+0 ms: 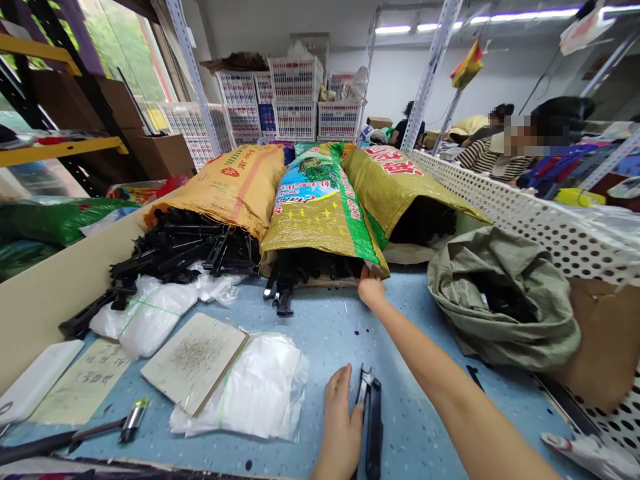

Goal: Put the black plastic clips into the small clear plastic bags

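Observation:
My right hand [371,288] reaches to the lower right corner of the middle sack's mouth; its fingertips are hidden at the rim, so their grip cannot be made out. That sack [320,230] is gold, green and blue, and black plastic-handled tools [285,297] stick out of its opening. Near the front of the table, my left hand [341,420] has its fingers stretched out and its thumb apart. Against the thumb lies a plier-like tool [374,420] with silver jaws and black handles, its left handle partly covered by the hand.
An orange sack [235,187] spills black tools at left; another gold sack [405,180] and a grey-green sack [500,300] stand right. White plastic bags [260,387] lie under a square board [193,357]. A hammer-like tool [100,430] lies front left. A perforated white barrier [525,207] borders the right.

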The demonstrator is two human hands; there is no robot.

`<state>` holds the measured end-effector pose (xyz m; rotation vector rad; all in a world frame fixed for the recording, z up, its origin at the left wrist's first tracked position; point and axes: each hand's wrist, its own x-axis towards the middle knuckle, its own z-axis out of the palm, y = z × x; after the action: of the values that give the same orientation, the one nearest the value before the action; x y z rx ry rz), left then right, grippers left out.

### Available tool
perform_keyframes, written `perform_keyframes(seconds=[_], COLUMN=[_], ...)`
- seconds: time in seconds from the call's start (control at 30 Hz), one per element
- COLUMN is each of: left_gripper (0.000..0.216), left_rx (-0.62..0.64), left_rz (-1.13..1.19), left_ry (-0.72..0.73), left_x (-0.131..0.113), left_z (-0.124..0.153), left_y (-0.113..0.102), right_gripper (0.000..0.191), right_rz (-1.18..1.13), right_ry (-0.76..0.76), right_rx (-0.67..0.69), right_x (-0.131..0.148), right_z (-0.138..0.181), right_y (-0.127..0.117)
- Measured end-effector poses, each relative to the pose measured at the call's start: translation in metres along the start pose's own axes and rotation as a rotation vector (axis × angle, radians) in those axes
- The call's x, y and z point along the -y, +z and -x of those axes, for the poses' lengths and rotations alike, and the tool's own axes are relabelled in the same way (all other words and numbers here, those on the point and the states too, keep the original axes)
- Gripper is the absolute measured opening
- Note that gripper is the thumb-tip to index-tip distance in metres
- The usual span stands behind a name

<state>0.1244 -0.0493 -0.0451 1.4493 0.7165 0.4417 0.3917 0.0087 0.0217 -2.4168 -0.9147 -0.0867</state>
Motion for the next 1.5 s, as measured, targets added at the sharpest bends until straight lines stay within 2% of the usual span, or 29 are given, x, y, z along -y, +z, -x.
perform_keyframes(seconds=[0.07,0.13,0.2,0.3,0.33,0.4,0.43,0.5,0.6,0.67,0.73,0.83,0.87,0.93,1.0,1.07,1.1,1.17,1.2,1.27,1.3,1.33,1.43,1.5], left_gripper=[0.058,0.053,0.055,0.07,0.071,0.061,0.054,0.044,0.041,0.041,0.041,0.045,0.051,0.059,0.06,0.06,0.059,0.055,0.054,0.054,0.055,0.056,0.059,0.059], left_rx=[0.004,0.013,0.012,0.002,0.01,0.038,0.06,0.109,0.211,0.24,0.199,0.085,0.056,0.026,-0.005,-0.044,-0.057,-0.075,-0.087,-0.134,-0.162,-0.186,-0.171,-0.131], left_rz=[0.008,0.08,0.241,0.613,0.721,0.835,0.839,0.809,0.805,0.813,0.786,0.747,0.755,0.781,0.794,0.757,0.713,0.596,0.534,0.414,0.355,0.291,0.091,-0.014], left_ry=[-0.025,-0.07,-0.118,-0.156,-0.167,-0.198,-0.212,-0.229,-0.269,-0.308,-0.323,-0.305,-0.303,-0.317,-0.34,-0.375,-0.379,-0.341,-0.305,-0.236,-0.221,-0.21,-0.122,-0.059], left_x=[0.003,0.001,-0.006,-0.028,-0.036,-0.05,-0.056,-0.063,-0.065,-0.064,-0.063,-0.063,-0.064,-0.065,-0.067,-0.066,-0.065,-0.059,-0.054,-0.041,-0.034,-0.027,-0.009,-0.003], left_z=[-0.006,-0.017,-0.03,-0.048,-0.051,-0.051,-0.048,-0.038,-0.017,-0.008,-0.005,-0.01,-0.013,-0.017,-0.018,-0.018,-0.018,-0.018,-0.018,-0.017,-0.016,-0.014,-0.008,-0.005], left_y=[-0.006,-0.014,-0.019,-0.015,-0.013,-0.009,-0.009,-0.009,-0.011,-0.012,-0.015,-0.025,-0.028,-0.033,-0.034,-0.033,-0.033,-0.033,-0.033,-0.034,-0.033,-0.031,-0.026,-0.026], right_gripper=[0.033,0.032,0.035,0.037,0.036,0.031,0.03,0.031,0.035,0.041,0.045,0.046,0.046,0.043,0.038,0.037,0.038,0.042,0.045,0.05,0.05,0.046,0.039,0.04], right_rz=[-0.037,-0.099,-0.176,-0.314,-0.465,-0.625,-0.658,-0.611,-0.445,-0.372,-0.379,-0.526,-0.568,-0.559,-0.44,-0.322,-0.284,-0.249,-0.23,-0.175,-0.111,-0.067,0.012,0.047], right_ry=[0.041,0.058,0.056,0.022,-0.018,-0.079,-0.11,-0.178,-0.369,-0.519,-0.532,-0.339,-0.332,-0.474,-0.664,-0.763,-0.798,-0.874,-0.865,-0.72,-0.522,-0.392,-0.168,-0.072], right_rx=[0.011,0.045,0.097,0.183,0.227,0.318,0.313,0.199,-0.024,-0.065,-0.002,0.205,0.261,0.291,0.202,0.096,0.084,0.16,0.211,0.247,0.214,0.153,0.042,0.033], right_x=[-0.01,-0.019,-0.025,-0.024,-0.021,-0.015,-0.012,-0.007,0.002,0.011,0.021,0.032,0.033,0.031,0.025,0.021,0.02,0.021,0.022,0.027,0.03,0.032,0.035,0.032], right_z=[-0.003,0.018,0.06,0.143,0.169,0.204,0.212,0.207,0.171,0.149,0.14,0.158,0.17,0.196,0.218,0.23,0.231,0.218,0.204,0.161,0.134,0.105,0.024,-0.012], right_y=[0.0,-0.001,-0.003,-0.01,-0.014,-0.022,-0.026,-0.032,-0.032,-0.027,-0.022,-0.018,-0.019,-0.021,-0.02,-0.018,-0.016,-0.013,-0.011,-0.006,-0.002,0.002,0.016,0.021])
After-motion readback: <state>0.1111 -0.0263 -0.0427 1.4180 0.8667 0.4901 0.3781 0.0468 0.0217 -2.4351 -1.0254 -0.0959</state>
